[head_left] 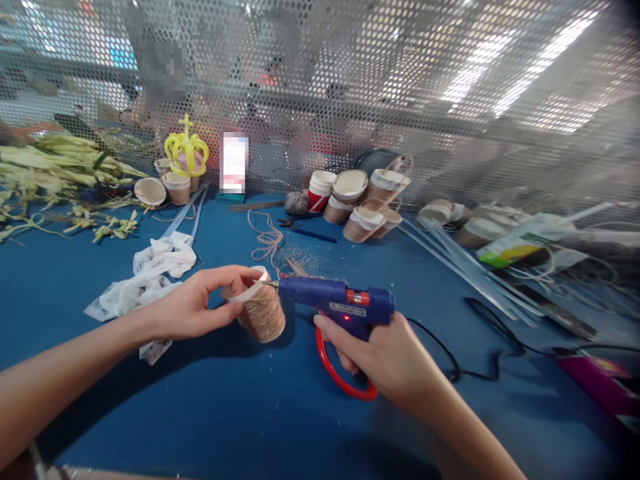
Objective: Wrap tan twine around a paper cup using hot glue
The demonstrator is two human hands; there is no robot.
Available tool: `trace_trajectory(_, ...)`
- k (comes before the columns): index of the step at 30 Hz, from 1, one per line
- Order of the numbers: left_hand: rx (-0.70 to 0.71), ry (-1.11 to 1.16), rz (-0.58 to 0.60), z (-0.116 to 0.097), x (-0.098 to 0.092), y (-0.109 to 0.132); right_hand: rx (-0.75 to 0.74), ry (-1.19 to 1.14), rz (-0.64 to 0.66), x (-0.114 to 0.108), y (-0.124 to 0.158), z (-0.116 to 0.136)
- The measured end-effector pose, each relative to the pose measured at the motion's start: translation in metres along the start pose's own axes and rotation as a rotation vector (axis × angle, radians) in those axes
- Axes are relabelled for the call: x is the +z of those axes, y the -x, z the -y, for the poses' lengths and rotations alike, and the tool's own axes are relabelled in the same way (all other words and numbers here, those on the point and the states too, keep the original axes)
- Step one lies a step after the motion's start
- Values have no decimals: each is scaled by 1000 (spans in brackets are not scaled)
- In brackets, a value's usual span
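My left hand (203, 303) grips the rim of a paper cup wrapped in brown twine (265, 317), tilted over the table with its mouth toward the hand. In my right hand (367, 347) is a blue glue gun (325, 293), its small red light on. The metal nozzle is at the cup's white rim; whether it touches I cannot tell. Red-handled scissors (335, 373) show below the glue gun, at the fingers of my right hand. White lace ribbon (165, 263) lies beyond my left wrist.
Several twine-wrapped cups (363, 223) stand at the back, near a ball of grey twine (297, 202) and loose twine (267, 240). Dried husks (55, 167) and a yellow crown (187, 150) sit left. Clear glue sticks (465, 267) and a black cord (450, 360) lie right. A perforated screen (310, 80) closes the back.
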State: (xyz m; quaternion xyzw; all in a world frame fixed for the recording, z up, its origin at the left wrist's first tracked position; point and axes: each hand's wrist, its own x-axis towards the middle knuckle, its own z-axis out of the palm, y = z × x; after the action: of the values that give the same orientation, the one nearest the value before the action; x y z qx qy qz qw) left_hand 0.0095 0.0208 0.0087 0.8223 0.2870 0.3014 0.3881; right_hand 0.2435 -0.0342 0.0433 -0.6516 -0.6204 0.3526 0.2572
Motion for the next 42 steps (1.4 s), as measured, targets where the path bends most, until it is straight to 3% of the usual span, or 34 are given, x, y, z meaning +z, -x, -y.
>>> trace_trajectory(19,0,-33,-2,-1,1,-2,98,-85,-11,14,9,1)
trace_trajectory(27,-5,-42,9,-3,1,-1,129,-88,72,15,2,-8)
trace_trajectory(42,-24,32,-9,0,2,-1,53,11,-40,1,2,1)
